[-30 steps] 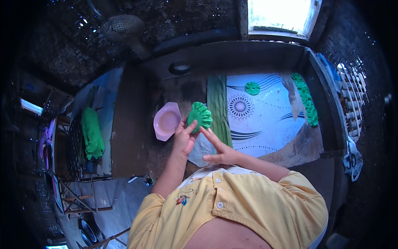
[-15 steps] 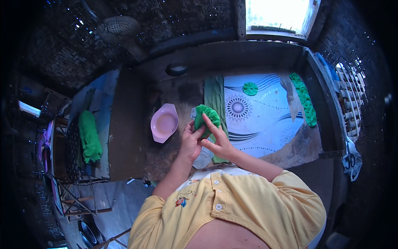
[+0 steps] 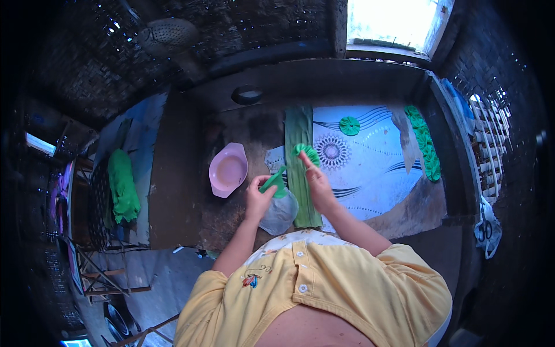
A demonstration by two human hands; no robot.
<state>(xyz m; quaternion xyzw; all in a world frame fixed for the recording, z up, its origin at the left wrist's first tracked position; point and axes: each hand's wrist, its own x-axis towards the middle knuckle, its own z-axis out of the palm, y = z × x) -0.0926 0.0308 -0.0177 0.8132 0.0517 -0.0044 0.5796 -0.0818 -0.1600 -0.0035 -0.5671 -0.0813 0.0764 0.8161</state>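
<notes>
Half a second before, both hands had been bunched together around one green rosette; now they had drawn apart. The left hand (image 3: 258, 195) had slid toward the person's left and come away with a narrow green strip (image 3: 273, 180), its fingers (image 3: 258, 184) pinched together on the strip's lower end, so that the strip slanted up and to the right from the grip. The right hand (image 3: 315, 184) had stayed nearer the middle of the table (image 3: 185, 173), its fingers (image 3: 304, 164) stretched forward and close together, their tips touching the pleated green rosette (image 3: 307, 153). Whether those fingers actually gripped the rosette or only pressed on it, I could not tell.

The left wrist was bent up, the forearm rising from the lower edge past the yellow shirt (image 3: 324, 289). The right forearm came in at a slant from the person's right, wrist straight, palm turned toward the left hand.

The rosette lay at the top of a long green leaf (image 3: 300, 130) spread lengthwise on the table, at the left edge of a patterned white cloth (image 3: 376, 168). Just below the left hand sat a pale crumpled bag (image 3: 280, 215). A pink bowl (image 3: 228, 169) stood near the left hand, further left. On the cloth, well apart from the hands, lay a finished green rosette (image 3: 349, 125), and a row of green rosettes (image 3: 425, 144) ran along its far right side.
</notes>
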